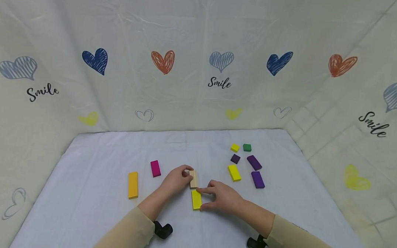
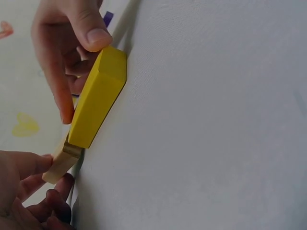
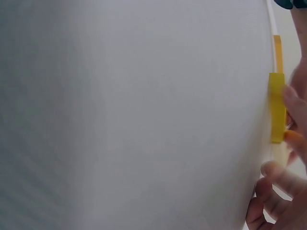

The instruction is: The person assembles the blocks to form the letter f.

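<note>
In the head view a plain wooden block [image 1: 193, 179] stands end to end with a yellow block [image 1: 196, 200] near the middle of the white table. My left hand [image 1: 177, 180] pinches the wooden block between thumb and fingers. From the right, my right hand [image 1: 224, 197] holds the yellow block lengthwise, its thumb at the near end and its index finger at the far end. The left wrist view shows the yellow block [image 2: 98, 98] close up, its far end meeting the wooden block [image 2: 62, 162]. In the right wrist view the yellow block [image 3: 277, 108] shows at the right edge.
An orange block [image 1: 133, 185] and a magenta block [image 1: 155, 168] lie to the left. On the right are a second yellow block [image 1: 234, 173], purple blocks [image 1: 257, 180], a small yellow block [image 1: 235, 147] and a green block [image 1: 247, 147]. A heart-printed cloth hangs behind the table.
</note>
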{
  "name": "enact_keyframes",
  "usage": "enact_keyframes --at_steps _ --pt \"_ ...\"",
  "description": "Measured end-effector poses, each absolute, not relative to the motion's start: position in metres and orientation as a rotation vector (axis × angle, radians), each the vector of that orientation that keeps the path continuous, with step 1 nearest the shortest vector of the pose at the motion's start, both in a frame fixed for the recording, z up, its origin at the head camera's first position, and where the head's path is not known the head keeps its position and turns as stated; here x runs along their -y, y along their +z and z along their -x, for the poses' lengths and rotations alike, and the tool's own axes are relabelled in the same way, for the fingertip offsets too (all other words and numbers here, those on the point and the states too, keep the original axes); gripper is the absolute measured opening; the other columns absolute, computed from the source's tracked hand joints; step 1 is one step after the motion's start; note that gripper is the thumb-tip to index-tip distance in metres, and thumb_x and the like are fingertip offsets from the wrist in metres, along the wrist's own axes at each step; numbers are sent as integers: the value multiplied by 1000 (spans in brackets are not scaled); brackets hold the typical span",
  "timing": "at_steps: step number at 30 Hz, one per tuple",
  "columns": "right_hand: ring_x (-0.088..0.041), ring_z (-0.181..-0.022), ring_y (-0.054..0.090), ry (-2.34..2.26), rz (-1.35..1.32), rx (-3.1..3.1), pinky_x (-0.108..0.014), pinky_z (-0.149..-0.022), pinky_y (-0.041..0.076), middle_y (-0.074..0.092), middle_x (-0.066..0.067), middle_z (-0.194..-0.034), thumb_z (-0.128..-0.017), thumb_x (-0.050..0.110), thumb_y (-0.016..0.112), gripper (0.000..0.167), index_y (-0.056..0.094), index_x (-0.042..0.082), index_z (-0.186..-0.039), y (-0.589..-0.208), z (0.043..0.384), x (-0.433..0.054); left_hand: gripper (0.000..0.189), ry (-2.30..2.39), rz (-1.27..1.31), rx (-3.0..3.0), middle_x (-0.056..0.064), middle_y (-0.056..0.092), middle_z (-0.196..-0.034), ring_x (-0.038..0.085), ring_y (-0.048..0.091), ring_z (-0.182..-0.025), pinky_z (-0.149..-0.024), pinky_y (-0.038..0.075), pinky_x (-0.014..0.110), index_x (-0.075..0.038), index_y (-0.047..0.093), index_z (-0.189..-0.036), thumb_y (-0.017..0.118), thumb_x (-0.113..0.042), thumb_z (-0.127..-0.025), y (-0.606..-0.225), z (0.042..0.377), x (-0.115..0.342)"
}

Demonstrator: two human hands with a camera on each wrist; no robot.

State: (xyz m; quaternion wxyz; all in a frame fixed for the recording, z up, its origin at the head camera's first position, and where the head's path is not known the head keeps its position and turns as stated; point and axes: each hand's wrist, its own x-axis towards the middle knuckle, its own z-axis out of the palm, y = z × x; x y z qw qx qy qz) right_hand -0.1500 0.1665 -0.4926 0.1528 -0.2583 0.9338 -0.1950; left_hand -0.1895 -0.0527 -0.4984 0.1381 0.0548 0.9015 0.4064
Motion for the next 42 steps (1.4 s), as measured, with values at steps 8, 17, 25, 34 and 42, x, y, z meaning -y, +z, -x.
enact_keyframes --at_steps 8,17,25,34,42 --pt "-8 -77 45 -535 768 -2685 -23 -66 42 52 11 -95 -78 57 77 60 63 39 -133 -494 150 -167 30 1152 -168 -2604 0 60 -93 19 55 -83 -80 52 36 -21 65 -123 68 -28 -95 -497 187 50" --pt "-7 -77 45 -532 785 -2699 -23 -66 41 51 12 -93 -77 57 77 60 63 37 -133 -494 150 -168 27 1102 -199 -2624 0 57 -90 19 52 -85 -76 48 34 -20 68 -120 69 -27 -94 -498 189 48" --pt "-8 -76 45 -532 794 -2723 -22 -65 41 52 11 -94 -78 57 77 60 64 35 -132 -491 148 -167 35 1075 -254 -2593 0 57 -94 19 52 -88 -78 49 36 -22 69 -125 71 -29 -91 -499 191 53" --pt "-8 -77 47 -531 779 -2715 -22 -67 44 54 10 -96 -78 58 77 59 64 37 -132 -490 146 -167 65 1038 -459 -2450 3 58 -117 21 52 -104 -96 49 42 -22 53 -145 79 -28 -85 -501 194 67" --pt "-8 -78 49 -561 748 -2713 -23 -68 46 55 10 -99 -78 60 75 62 62 38 -134 -491 149 -168 67 987 -468 -2468 4 54 -116 20 51 -105 -96 48 43 -23 53 -144 81 -26 -83 -499 191 64"
